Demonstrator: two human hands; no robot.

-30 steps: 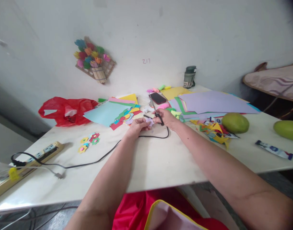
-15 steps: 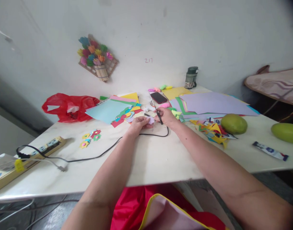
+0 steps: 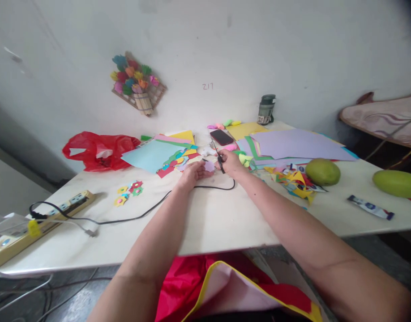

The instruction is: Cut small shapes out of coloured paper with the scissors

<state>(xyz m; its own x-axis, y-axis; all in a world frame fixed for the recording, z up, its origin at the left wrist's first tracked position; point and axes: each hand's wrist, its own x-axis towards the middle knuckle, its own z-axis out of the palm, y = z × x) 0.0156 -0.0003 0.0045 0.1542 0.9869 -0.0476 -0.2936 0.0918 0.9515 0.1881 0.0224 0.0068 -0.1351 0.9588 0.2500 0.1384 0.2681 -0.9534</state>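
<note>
A: Largest first. White surface (image 3: 212,219) spans the view. Loose coloured paper sheets (image 3: 293,143) fan out at 1 o'clock of the hands; a red plastic bag (image 3: 98,150) lies at 10 o'clock; a power strip (image 3: 40,219) sits at the surface's 8 o'clock edge, its black cable (image 3: 141,217) running in under the hands.

B: Mid-size items?

A: Two green mangoes (image 3: 322,171) well out at 3 o'clock. Dark phone (image 3: 221,137) at 12 o'clock, just beyond the hands. Small paper flowers (image 3: 128,193) at 9 o'clock.

B: Hands?

A: Right hand (image 3: 233,163) is closed on the handles of the scissors (image 3: 217,154), blades pointing to 11 o'clock; blade gap too small to read. Left hand (image 3: 192,172) pinches a lilac paper cutout (image 3: 209,166) between thumb and fingertips, other fingers loosely curled. Cutout sits between both hands, touching the scissors, just above the surface.
</note>
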